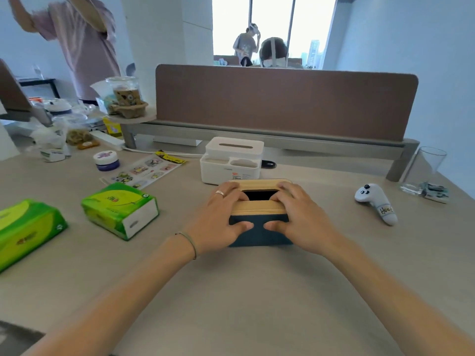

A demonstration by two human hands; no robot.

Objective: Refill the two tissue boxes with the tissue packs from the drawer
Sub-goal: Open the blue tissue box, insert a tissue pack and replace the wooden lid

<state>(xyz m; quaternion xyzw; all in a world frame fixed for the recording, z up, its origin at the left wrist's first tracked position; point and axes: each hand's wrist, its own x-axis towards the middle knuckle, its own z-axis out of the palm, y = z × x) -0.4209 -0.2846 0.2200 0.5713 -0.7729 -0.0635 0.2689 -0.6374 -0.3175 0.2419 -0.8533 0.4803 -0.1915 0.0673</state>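
Observation:
A dark blue tissue box with a wooden lid (pixel 259 207) stands in the middle of the desk, its slot dark and empty-looking. My left hand (pixel 218 217) grips its left end, fingers over the lid and thumb on the front wall. My right hand (pixel 298 217) grips the right end the same way. Just behind it stands a white tissue box (pixel 232 160) with a closed slotted lid and front compartments. Two green tissue packs lie to the left: one (pixel 119 210) nearer the boxes, the other (pixel 25 231) at the frame's left edge.
A white game controller (pixel 376 202) and a drinking glass (pixel 424 170) sit at the right. A sticker sheet (pixel 144 169), a small jar (pixel 106 160) and clutter fill the far left. A brown divider panel (pixel 282 101) closes the desk's back. People stand or sit beyond it.

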